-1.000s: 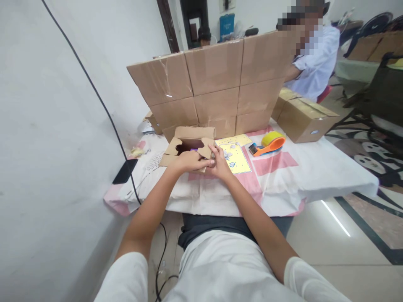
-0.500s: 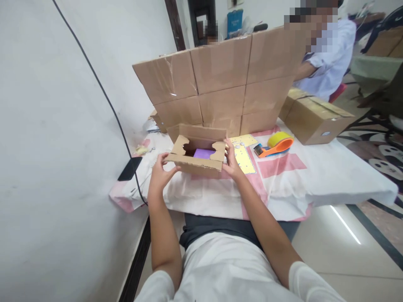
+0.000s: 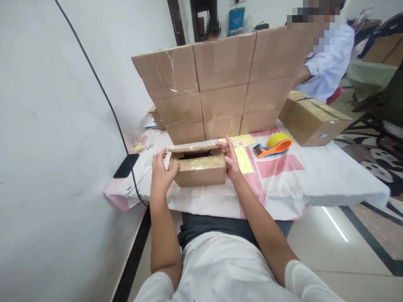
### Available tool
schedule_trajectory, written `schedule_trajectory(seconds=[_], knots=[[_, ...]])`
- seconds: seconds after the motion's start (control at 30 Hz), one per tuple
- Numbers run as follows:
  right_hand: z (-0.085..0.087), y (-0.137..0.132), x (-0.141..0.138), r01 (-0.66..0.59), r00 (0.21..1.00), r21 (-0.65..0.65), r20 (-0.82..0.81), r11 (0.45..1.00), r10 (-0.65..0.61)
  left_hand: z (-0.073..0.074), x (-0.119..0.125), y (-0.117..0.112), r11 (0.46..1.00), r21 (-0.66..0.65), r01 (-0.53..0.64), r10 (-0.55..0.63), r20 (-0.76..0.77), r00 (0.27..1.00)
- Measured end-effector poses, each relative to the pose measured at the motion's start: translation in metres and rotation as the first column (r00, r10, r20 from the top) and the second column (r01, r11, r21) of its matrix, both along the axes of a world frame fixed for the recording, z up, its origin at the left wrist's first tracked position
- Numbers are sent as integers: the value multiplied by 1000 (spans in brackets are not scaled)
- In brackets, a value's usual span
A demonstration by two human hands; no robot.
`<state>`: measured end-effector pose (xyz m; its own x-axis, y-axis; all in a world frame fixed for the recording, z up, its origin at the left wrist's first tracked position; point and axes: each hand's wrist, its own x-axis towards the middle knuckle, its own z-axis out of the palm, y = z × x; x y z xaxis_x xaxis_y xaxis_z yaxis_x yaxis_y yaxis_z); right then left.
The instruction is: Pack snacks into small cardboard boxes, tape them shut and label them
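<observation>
A small brown cardboard box (image 3: 200, 176) sits low over the cloth near the table's front edge, between my two hands. Its front flap, with shiny tape on it, leans over the opening, leaving a narrow dark gap. My left hand (image 3: 162, 173) grips the left end, thumb on the front top edge and fingers round the far side. At the right end, my right hand (image 3: 231, 161) rests against the side, its fingers pointing up and partly hidden behind the corner. What lies inside the box is hidden.
A tall stack of taped cartons (image 3: 223, 88) stands behind the box. To the right are yellow printed sheets (image 3: 245, 159), an orange tape dispenser (image 3: 273, 146) and a larger carton (image 3: 315, 119). A phone (image 3: 126, 166) and hanging cable (image 3: 105, 94) are left. Another person (image 3: 333, 63) sits beyond.
The box has come down and tilted toward the stack's side less openly: its front and back flaps have folded inward, covering the purple thing seen inside before. Both hands stay at its ends.
</observation>
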<state>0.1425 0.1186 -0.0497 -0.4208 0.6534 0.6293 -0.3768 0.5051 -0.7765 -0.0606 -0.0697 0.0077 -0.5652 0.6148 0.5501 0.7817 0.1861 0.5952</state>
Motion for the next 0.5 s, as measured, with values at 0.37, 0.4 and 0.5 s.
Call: schedule_trajectory(seconds=[0.37,0.4,0.5], knots=[[3,-3,22,-93,987,100,141,991,79,12,56,15,900,-414,135,-274,-298,914],[1,-2,22,-118,982,105,161,987,100,11,54,15,899,-417,133,-273,-297,915],[-8,3,27,-170,934,78,330,982,136,10,44,15,908,-397,134,-263,-291,920]])
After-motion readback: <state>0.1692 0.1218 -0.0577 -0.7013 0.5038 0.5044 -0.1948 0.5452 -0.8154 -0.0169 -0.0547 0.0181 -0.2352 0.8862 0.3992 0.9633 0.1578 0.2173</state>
